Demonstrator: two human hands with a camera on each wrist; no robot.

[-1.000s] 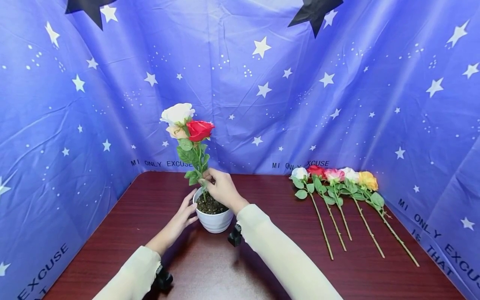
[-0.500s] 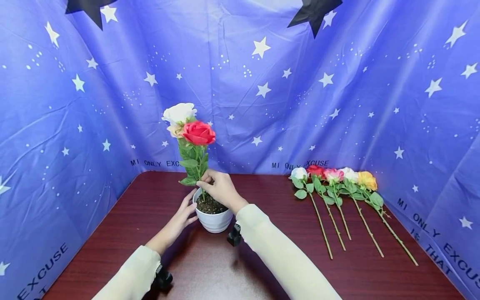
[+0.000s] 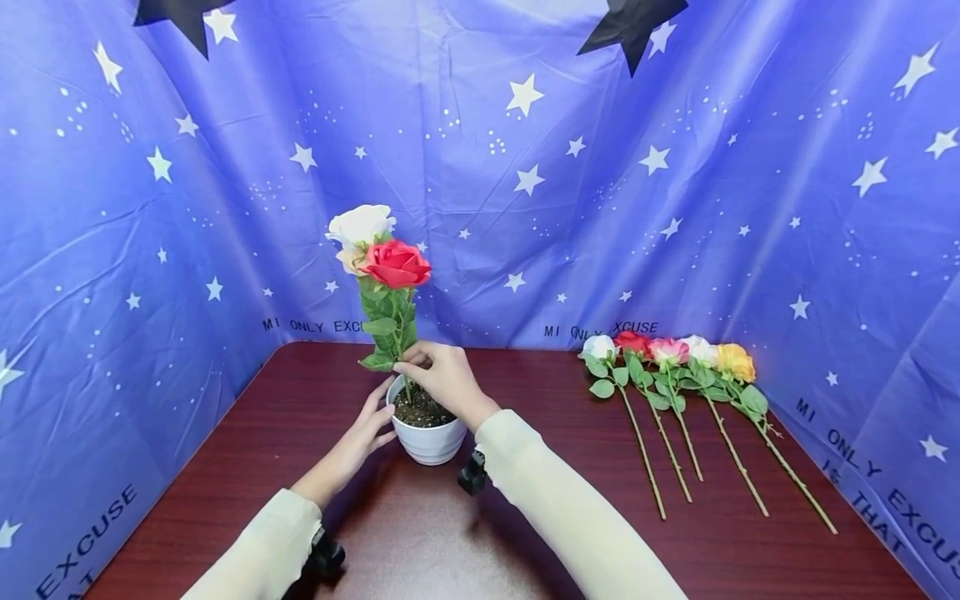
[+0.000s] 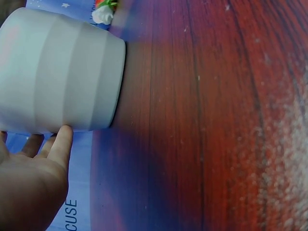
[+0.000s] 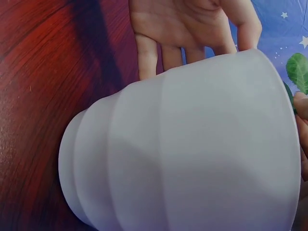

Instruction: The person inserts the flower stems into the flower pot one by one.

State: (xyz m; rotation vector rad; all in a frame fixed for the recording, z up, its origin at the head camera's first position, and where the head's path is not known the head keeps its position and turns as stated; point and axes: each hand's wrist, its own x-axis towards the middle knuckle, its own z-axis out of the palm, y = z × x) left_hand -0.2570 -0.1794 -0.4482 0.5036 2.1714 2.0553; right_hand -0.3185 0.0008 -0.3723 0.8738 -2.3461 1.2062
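A white ribbed flower pot (image 3: 427, 447) with dark soil (image 3: 426, 412) stands on the table. My left hand (image 3: 357, 443) rests against its left side; in the left wrist view the extended fingers (image 4: 61, 147) touch the wall. Over the soil my right hand (image 3: 448, 382) pinches the stem of a red rose (image 3: 399, 265) between thumb and fingers. Behind the red bloom stand a white rose (image 3: 362, 223) and a cream rose (image 3: 351, 262), their stems largely hidden by leaves. The pot (image 5: 221, 144) covers much of the right wrist view, with only part of the right fingers (image 5: 302, 106) showing.
Several loose roses lie in a row at the right: white (image 3: 600, 347), red (image 3: 632, 342), pink (image 3: 668, 351), another white (image 3: 701, 350) and yellow (image 3: 737, 361). A blue star-patterned cloth (image 3: 480, 183) surrounds the dark red table (image 3: 540, 483).
The red rose has turned to face more forward, its leaves shifting with it. Its stem stays pinched in my right hand. My left hand has stayed against the pot.
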